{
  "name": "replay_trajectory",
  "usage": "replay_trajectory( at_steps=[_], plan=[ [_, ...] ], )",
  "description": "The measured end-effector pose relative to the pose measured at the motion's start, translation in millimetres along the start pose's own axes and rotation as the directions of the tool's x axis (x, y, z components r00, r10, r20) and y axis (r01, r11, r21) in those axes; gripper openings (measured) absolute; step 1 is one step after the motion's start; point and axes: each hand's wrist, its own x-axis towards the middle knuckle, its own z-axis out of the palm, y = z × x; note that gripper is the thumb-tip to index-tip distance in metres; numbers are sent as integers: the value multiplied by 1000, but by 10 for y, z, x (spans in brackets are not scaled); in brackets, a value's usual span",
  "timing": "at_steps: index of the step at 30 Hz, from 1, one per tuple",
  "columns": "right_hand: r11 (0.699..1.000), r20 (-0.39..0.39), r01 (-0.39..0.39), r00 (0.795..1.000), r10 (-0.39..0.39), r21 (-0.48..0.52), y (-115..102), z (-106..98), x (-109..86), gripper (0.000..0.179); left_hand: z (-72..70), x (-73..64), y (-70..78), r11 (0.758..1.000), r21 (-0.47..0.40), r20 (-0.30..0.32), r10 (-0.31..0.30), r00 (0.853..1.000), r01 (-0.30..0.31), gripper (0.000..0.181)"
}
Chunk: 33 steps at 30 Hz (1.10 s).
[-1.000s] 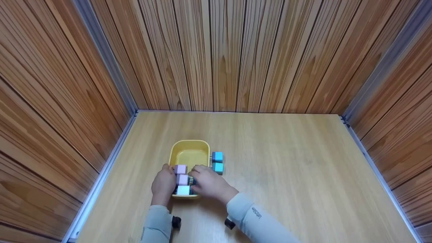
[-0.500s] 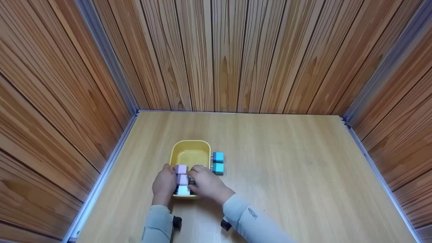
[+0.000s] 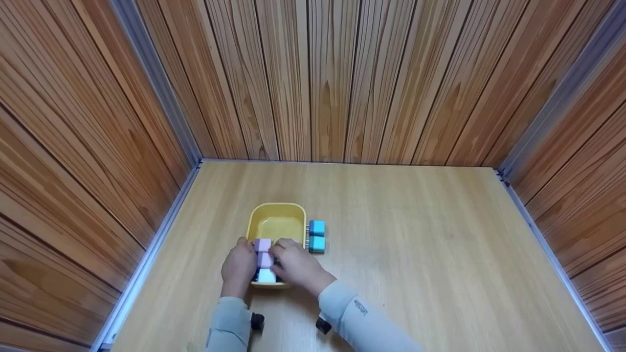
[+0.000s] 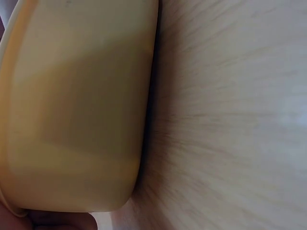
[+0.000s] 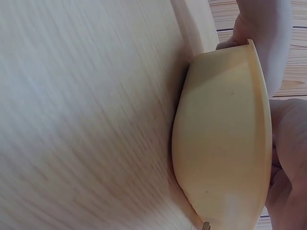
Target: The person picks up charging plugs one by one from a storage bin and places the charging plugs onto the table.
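Observation:
A yellow bin [image 3: 276,209] stands on the tabletop left of centre. My left hand [image 3: 238,266] holds its left side; in the left wrist view fingers [image 4: 64,220] curl at the bin's corner, under the rim. Within the bin's near half sit two pink block-shaped pieces [image 3: 264,259] and a white one [image 3: 267,275], in a column beside that hand. My right hand [image 3: 296,264] reaches over the right rim among these pieces, thumb and fingers bent close to the pink ones. I cannot tell what its fingers hold. The right wrist view shows it bent over the rim.
Two blue-teal block-shaped pieces [image 3: 316,236] with thin metal prongs lie against the bin's right side. The wooden tabletop [image 3: 415,244] extends to the right. Wood-panelled walls [image 3: 327,83] enclose the back and both sides.
My right hand has shifted slightly left, and its thumb has drawn closer to the pink and white pieces. The dark gap beside them has narrowed. My left hand stays at the bin.

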Motion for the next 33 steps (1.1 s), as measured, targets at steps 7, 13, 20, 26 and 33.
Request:
replay_trajectory(
  at_steps=[7,13,20,26,33],
  plan=[
    [1000,23,-23,999,22,16,-20,19,29,36,-9,-11,12,1000,-9,16,-20,1000,20,38],
    [1000,18,0,1000,0,14,-41,2,50,36,-6,-14,-3,1000,25,-25,17,1000,-17,36],
    [999,39,-10,999,9,40,-44,-27,74,30,-2,2,-6,1000,28,-18,13,1000,-13,35],
    [998,59,-27,998,24,50,-27,-28,88,30,-8,3,7,1000,-5,-2,0,1000,0,34],
    [999,59,-5,998,3,35,-19,-27,107,29,-7,5,12,1000,7,7,-27,1000,27,35]
  ],
)
